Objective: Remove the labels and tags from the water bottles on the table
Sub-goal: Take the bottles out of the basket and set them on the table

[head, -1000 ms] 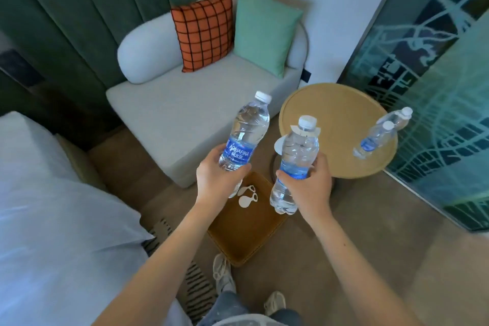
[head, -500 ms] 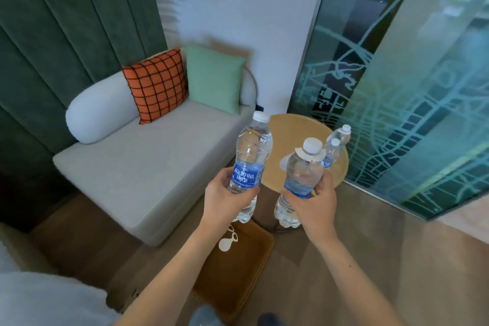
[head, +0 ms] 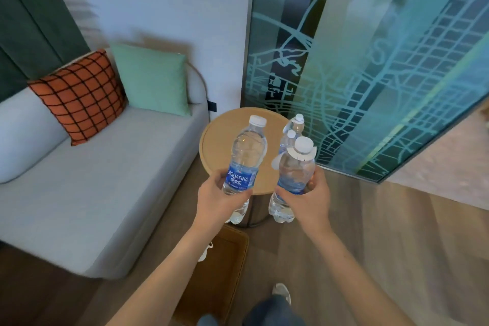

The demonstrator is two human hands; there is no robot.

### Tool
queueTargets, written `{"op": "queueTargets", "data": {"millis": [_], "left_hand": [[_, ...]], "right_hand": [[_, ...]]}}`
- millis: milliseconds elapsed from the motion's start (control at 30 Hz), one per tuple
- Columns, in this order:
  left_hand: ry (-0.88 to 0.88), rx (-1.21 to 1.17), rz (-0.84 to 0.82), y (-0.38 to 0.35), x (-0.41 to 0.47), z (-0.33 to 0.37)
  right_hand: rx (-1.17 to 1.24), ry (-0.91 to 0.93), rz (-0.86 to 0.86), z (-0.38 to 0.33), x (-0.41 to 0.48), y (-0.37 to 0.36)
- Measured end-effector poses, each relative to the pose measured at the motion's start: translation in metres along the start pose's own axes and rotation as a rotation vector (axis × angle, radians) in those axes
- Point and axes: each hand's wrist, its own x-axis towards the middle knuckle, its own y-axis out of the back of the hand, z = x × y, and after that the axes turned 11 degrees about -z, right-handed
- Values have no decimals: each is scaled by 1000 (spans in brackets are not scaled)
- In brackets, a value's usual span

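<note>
Left grip [head: 219, 204] holds labelled bottle [head: 247, 148]; right grip [head: 309, 201] holds tagged bottle [head: 296, 169], half-hiding seemingly two bench bottles [head: 299, 123] at twelve o'clock.

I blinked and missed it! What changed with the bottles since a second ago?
The left hand and right hand carried their bottles forward, from above the floor tray to the edge of the round table. Nothing was let go. Unchanged: the left bottle keeps its blue label, the right bottle its paper tag, and two other bottles are on the table.
</note>
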Motion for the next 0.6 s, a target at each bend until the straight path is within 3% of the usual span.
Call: {"op": "queueTargets", "data": {"millis": [333,600], "left_hand": [[124,-91,87,-62,108,-12],[185,-120,167,-85,201,-86]], "right_hand": [[-1,-72,-149,76,115,31],[15,-156,-191,170,179,11]]}}
